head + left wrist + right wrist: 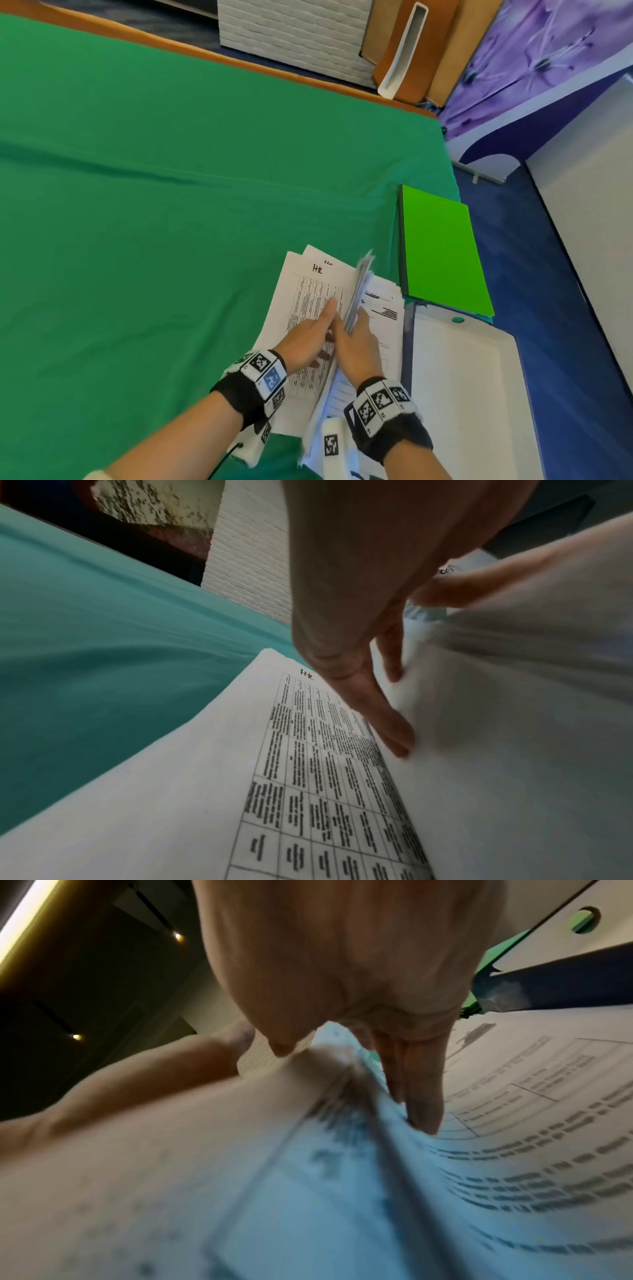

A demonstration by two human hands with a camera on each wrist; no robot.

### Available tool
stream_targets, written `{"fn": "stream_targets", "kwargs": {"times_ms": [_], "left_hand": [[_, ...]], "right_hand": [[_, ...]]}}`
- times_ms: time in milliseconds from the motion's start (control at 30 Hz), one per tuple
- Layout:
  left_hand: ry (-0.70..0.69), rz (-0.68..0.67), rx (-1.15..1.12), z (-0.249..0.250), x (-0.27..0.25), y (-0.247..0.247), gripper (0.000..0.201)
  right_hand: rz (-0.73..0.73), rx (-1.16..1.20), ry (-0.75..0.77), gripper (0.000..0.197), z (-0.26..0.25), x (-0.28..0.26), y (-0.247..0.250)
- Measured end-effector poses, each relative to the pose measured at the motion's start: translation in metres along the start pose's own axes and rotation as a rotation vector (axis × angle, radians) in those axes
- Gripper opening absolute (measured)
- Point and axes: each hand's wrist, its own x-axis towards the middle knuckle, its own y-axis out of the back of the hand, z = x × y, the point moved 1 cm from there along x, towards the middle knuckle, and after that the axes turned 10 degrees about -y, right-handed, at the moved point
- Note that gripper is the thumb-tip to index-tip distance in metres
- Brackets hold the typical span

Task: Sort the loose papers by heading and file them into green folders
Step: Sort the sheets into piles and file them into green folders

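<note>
A bundle of sheets (359, 291) stands on edge, blurred, between the two hands, at 5 o'clock on the green cloth (171, 205). The left hand (308, 337) presses straight, close-set fingers against its left face, above the flat sheet headed "HR" (305, 298). The right hand (359, 342) holds the bundle's right side, thumb on one face, fingers together on the other, over another printed page (383, 308). At 3 o'clock lies a closed green folder (442, 253); nearer, an open folder (472, 377).
</note>
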Motion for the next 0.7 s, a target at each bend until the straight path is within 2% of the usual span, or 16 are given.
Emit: {"fn": "stream_targets", "kwargs": {"times_ms": [33,133,167,233,300,333,400,500,600,700], "left_hand": [[0.02,-0.018,-0.026,-0.001,0.002,0.003,0.092],[0.041,-0.023,0.036,-0.005,0.009,0.014,0.086],[0.03,0.045,0.146,-0.006,0.012,0.02,0.077],[0.028,0.3,0.46,-0.012,0.021,0.038,0.05],[0.138,0.507,0.58,-0.022,0.029,0.059,0.031],[0.208,0.523,0.577,-0.028,0.032,0.067,0.033],[0.295,0.445,0.583,-0.04,0.038,0.073,0.043],[0.285,0.382,0.676,-0.05,0.042,0.072,0.047],[0.279,0.429,0.627,-0.055,0.043,0.072,0.049],[0.234,0.433,0.629,-0.054,0.045,0.073,0.037]], "right_hand": [[0.047,-0.012,-0.012,0.057,-0.003,0.002,0.001],[0.162,-0.069,-0.058,0.088,-0.005,0.004,0.004],[0.182,-0.108,-0.04,0.094,-0.003,0.004,0.005],[0.173,-0.193,-0.004,0.097,0.001,0.004,0.007],[0.165,-0.252,0.008,0.092,0.005,0.006,0.008],[0.159,-0.279,-0.007,0.087,0.006,0.008,0.01],[0.128,-0.358,-0.035,0.068,0.009,0.013,0.014],[0.035,-0.34,-0.046,0.041,0.014,0.022,0.022],[-0.023,-0.358,-0.053,0.032,0.013,0.027,0.03],[0.038,-0.441,-0.04,0.03,0.005,0.027,0.036]]}}
